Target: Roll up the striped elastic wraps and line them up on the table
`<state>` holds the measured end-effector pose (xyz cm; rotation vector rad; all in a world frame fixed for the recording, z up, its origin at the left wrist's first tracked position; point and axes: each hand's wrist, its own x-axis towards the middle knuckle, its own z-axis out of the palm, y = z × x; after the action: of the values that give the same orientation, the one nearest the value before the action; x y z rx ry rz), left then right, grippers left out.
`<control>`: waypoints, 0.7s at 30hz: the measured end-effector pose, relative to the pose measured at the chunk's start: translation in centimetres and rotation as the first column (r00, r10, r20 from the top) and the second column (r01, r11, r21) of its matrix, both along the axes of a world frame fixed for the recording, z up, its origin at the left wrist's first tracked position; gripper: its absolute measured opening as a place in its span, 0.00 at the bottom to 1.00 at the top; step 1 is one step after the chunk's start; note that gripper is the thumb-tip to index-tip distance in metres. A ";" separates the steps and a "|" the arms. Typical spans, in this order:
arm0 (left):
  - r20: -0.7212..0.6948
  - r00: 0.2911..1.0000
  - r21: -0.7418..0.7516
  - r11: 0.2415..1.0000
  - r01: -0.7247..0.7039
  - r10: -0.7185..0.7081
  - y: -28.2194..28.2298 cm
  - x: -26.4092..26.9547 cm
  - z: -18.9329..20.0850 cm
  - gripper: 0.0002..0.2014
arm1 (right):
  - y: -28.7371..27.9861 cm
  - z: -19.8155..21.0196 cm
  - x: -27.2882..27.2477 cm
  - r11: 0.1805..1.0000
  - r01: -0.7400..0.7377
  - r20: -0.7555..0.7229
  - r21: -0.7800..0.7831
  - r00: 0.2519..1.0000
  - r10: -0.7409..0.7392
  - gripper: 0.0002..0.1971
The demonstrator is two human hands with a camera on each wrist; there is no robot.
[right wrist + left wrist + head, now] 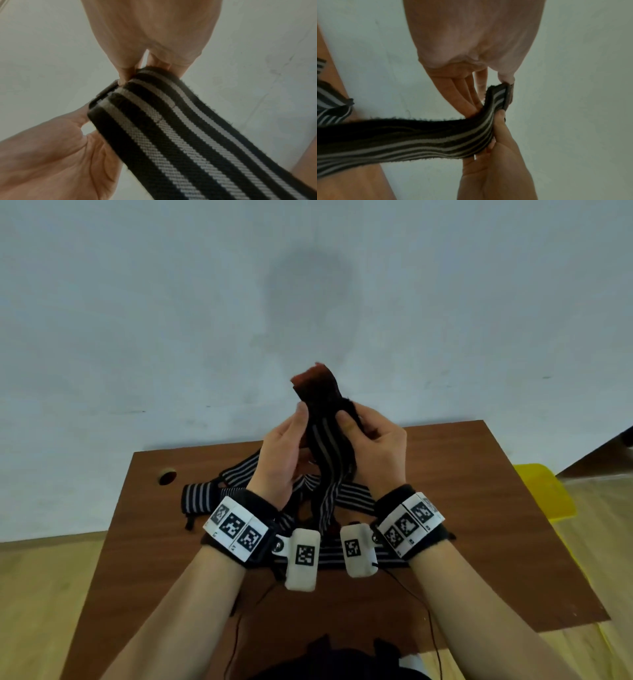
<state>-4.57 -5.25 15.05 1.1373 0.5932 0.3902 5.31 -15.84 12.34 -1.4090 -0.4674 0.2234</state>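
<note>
Pale grey wall fills the upper frame of the head view, above a brown wooden tabletop (445, 508) that sits in the lower centre. Raised over it, the left hand (279, 455) and right hand (375, 450) hold the end of a black elastic wrap with grey stripes (327, 446), its reddish-tipped end (310, 378) standing up above the fingers. The left thumb lies along one edge of the band while the fingers sit behind it; the right thumb and fingers pinch the other edge. The rest of the band hangs down to a loose tangle of more black-and-white striped wraps (239, 491) lying on the tabletop just behind the wrists. No finished roll is visible on the tabletop, so the work appears to be at its start.

Seen from the right wrist, the woven band (171, 135) is folded over at its tip, with a left fingertip (122, 81) pressed at the fold. The left wrist view shows the same strap (419, 138) sagging limply. It looks light, soft and stretchy, with a coarse weave that should not slip. The folded end is probably the place to take hold, keeping light tension on the trailing length so the coil stays tight and even. A round hole (167, 475) marks the tabletop's left side.
</note>
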 end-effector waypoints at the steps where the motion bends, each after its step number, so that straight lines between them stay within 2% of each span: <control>1: 0.023 1.000 0.008 1.000 -0.012 0.012 0.1 -0.1 0.3 0.23 | 0.1 0.1 -0.2 1.000 -0.003 -0.014 0.024 1.000 0.003 0.11; 3: 0.045 0.999 0.021 1.000 -0.021 0.020 0.3 -0.1 1.2 0.16 | 0.2 0.5 -0.6 0.998 -0.005 -0.029 0.062 1.000 0.007 0.10; 5: 0.048 0.999 0.070 0.998 -0.003 0.000 1.0 0.1 2.1 0.14 | 0.6 1.0 -0.6 0.996 -0.007 -0.055 0.090 0.998 0.012 0.10; 10: 0.081 0.995 0.174 0.984 0.039 -0.054 2.1 0.3 4.3 0.14 | 1.3 3.0 0.0 0.984 -0.041 -0.145 0.174 0.987 0.067 0.09; 14: 0.069 0.994 0.202 0.976 0.075 -0.091 2.2 0.4 5.0 0.19 | 1.0 4.0 -0.2 0.980 -0.050 -0.204 0.192 0.975 0.089 0.10; 16: 0.068 0.995 0.128 0.990 0.062 -0.072 2.1 0.3 4.9 0.20 | 0.8 4.2 -0.3 0.978 -0.061 -0.208 0.198 0.973 0.103 0.10; 18: 0.056 0.993 -0.059 0.993 0.105 -0.102 1.8 0.2 4.5 0.24 | 0.6 4.3 -0.5 0.969 -0.083 -0.248 0.235 0.958 0.142 0.10; 21: 0.088 0.987 -0.269 0.951 0.155 -0.136 1.4 0.2 4.3 0.30 | 0.7 4.3 -0.6 0.956 -0.081 -0.341 0.282 0.923 0.179 0.11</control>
<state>-4.34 -3.87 19.31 0.8904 0.4826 0.2102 4.70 -15.14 16.67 -1.0456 -0.2708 0.5051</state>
